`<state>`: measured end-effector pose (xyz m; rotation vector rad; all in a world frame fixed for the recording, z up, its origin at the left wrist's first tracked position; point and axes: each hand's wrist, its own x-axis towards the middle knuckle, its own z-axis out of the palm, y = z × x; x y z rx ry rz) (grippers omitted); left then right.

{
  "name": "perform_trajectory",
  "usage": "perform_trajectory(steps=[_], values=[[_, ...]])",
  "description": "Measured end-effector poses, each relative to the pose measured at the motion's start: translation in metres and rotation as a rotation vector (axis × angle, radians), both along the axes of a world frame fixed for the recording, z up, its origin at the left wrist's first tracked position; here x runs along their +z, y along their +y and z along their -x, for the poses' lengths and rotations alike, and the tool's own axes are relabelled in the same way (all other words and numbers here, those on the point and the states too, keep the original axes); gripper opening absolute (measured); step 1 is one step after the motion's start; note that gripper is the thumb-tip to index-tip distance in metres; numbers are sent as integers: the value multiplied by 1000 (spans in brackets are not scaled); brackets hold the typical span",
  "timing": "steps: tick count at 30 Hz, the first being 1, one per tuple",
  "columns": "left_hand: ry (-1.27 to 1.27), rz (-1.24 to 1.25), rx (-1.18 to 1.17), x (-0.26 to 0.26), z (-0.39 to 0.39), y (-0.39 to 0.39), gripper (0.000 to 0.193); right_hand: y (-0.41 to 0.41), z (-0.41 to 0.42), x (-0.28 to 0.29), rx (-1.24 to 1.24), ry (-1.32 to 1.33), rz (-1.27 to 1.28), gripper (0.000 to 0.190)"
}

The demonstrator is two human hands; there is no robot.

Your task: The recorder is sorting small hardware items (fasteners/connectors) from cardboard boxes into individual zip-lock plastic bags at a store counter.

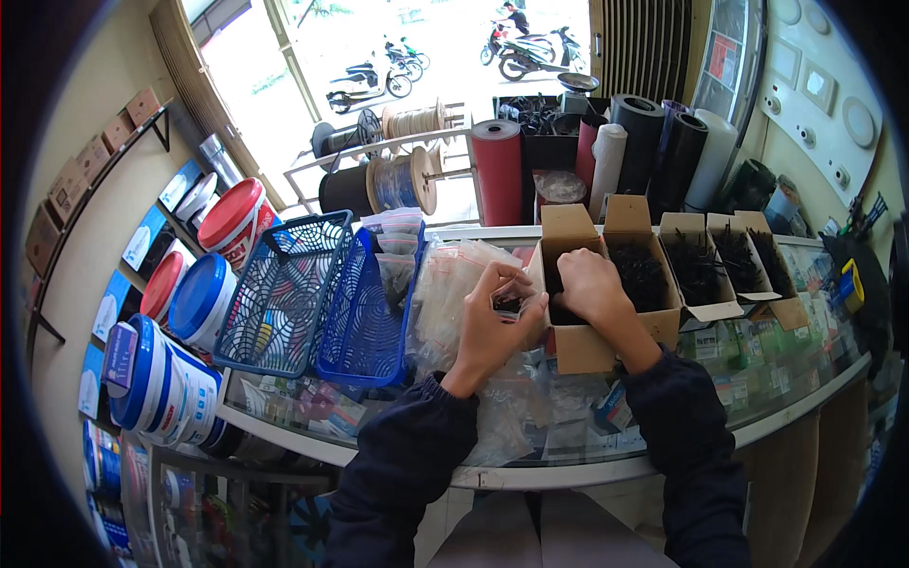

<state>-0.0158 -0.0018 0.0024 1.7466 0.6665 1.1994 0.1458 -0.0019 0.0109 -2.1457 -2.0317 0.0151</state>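
My left hand (497,323) holds a small clear zip bag (513,295) by its open mouth, with dark pieces inside. To its right, my right hand (588,284) reaches into the leftmost open cardboard box (586,348); its fingertips are hidden, so whether they hold anything does not show. Several more boxes of black screws or similar small black parts (638,277) stand in a row to the right. Left of my left hand lies a heap of clear zip bags (451,284). Beside it, a blue plastic basket (362,341) holds several filled bags (396,245).
A darker blue basket (273,305) stands at the left on the glass counter (483,477). Lidded pails (202,295) are beyond the counter's left end. Behind the counter's far edge are upright rolls of sheeting (497,174) and cable spools (401,181).
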Motion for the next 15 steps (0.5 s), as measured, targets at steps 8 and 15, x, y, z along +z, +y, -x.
perform_trajectory(steps=[8,15], values=[[-52,-127,34,3,-4,0,23,0,-17,-1,96,90,-198,30],[-22,-111,28,3,-3,-1,23,-7,-48,36,178,622,-31,18]])
